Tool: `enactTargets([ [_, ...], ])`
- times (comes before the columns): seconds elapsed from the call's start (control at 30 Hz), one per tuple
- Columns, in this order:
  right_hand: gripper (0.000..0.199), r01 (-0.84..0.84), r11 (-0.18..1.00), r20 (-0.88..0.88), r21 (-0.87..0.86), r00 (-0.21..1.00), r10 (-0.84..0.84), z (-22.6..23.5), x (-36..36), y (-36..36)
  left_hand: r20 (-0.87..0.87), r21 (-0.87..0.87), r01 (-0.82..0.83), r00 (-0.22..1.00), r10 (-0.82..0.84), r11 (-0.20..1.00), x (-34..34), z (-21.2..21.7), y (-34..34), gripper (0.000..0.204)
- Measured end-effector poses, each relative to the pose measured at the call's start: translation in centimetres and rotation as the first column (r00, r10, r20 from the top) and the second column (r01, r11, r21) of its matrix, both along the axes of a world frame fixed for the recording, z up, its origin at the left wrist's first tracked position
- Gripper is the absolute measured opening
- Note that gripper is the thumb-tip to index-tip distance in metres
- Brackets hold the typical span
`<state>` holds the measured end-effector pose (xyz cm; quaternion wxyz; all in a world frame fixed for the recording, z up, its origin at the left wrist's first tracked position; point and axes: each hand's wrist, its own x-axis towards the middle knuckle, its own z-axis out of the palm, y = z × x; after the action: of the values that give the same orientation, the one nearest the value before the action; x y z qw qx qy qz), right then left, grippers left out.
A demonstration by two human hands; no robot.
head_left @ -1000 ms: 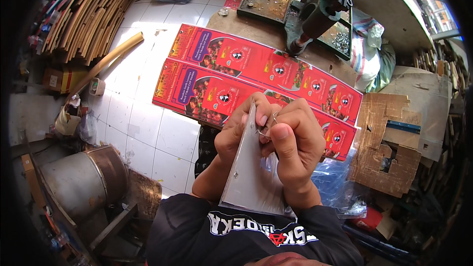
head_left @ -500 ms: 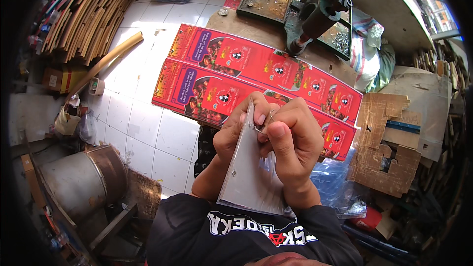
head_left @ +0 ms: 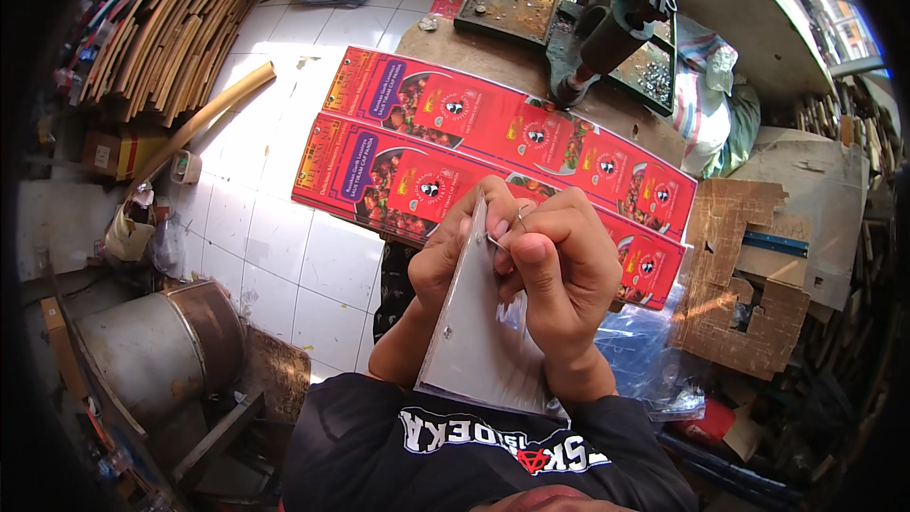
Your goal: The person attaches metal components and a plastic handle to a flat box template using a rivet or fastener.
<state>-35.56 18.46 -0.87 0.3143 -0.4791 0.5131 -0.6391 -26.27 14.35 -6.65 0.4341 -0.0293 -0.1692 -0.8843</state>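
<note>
A stiff grey panel [head_left: 485, 346] stands tilted in front of my chest, its long left edge turned up toward me. My left hand [head_left: 440, 261] is closed around its far end, fingers on both sides. A small metal eyelet [head_left: 448, 332] sits near the panel's left edge. My right hand [head_left: 567, 270] pinches a thin bent metal wire [head_left: 520, 216] between thumb and forefinger. One end of the wire meets the panel at the far end, close to my left fingertips. Whether it passes through a hole there is hidden by the fingers.
Red printed sheets [head_left: 493, 123] lie on the wooden table [head_left: 436, 45] beyond my hands. A press [head_left: 607, 38] and trays of small metal parts [head_left: 512, 2] stand at the back. Clear plastic [head_left: 640, 351] and cut cardboard [head_left: 720, 275] lie to the right, a metal drum [head_left: 152, 351] to the left.
The panel's near end has shifted slightly left. The wire has turned a little in my right fingers, and less of its end shows beside the panel. Both hands stay nearly in place.
</note>
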Motion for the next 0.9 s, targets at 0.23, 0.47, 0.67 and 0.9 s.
enactTargets([
  [0.23,0.017,0.004,1.000,0.011,-0.003,1.000,-0.004,0.0,0.1,0.1,-0.059,0.009,0.011,0.998,-0.010,1.000,-0.1,0.2,0.0,0.033],
  [0.47,0.021,-0.052,0.999,-0.071,-0.001,0.996,0.052,-0.3,-0.5,0.3,-0.051,-0.052,0.001,0.999,-0.004,0.999,-0.2,-0.8,-0.1,0.032],
  [0.67,0.032,-0.094,0.988,-0.215,-0.119,0.974,0.067,-0.9,-1.2,-0.3,-0.082,-0.015,0.002,0.997,-0.003,1.000,-0.4,-0.4,0.1,0.033],
  [0.9,0.030,-0.052,0.998,-0.151,-0.023,0.987,0.048,-0.6,-0.6,0.1,-0.015,-0.026,0.020,1.000,-0.020,0.999,0.1,-0.6,0.0,0.034],
])
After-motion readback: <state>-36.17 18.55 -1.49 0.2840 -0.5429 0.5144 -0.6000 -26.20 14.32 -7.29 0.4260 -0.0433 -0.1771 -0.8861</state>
